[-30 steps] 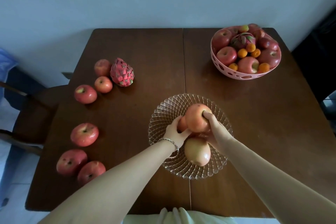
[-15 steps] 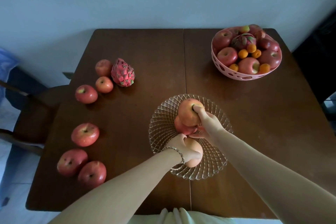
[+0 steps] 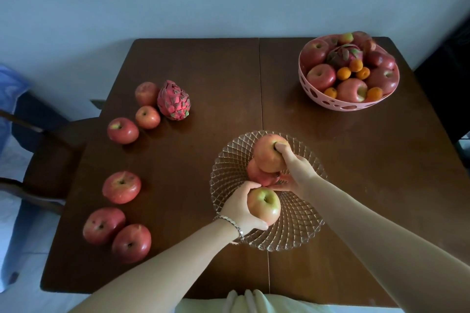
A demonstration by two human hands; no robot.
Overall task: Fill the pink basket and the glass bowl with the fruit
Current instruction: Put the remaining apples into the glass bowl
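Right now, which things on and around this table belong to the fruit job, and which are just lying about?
Job: glass bowl; pink basket; near apple gripped by left hand; far apple held by right hand; loose apples on the table; dragon fruit.
Lying about: chair; blue cloth.

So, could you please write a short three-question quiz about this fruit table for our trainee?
1. How many loose apples lie on the table, outside the pink basket and the glass bowl?
2. True or false: the pink basket holds only apples.
3. What does the left hand grip? A) a pear B) a yellow-green and red apple C) a lemon
Key: 1) six; 2) false, it also holds a dragon fruit and small orange fruits; 3) B.
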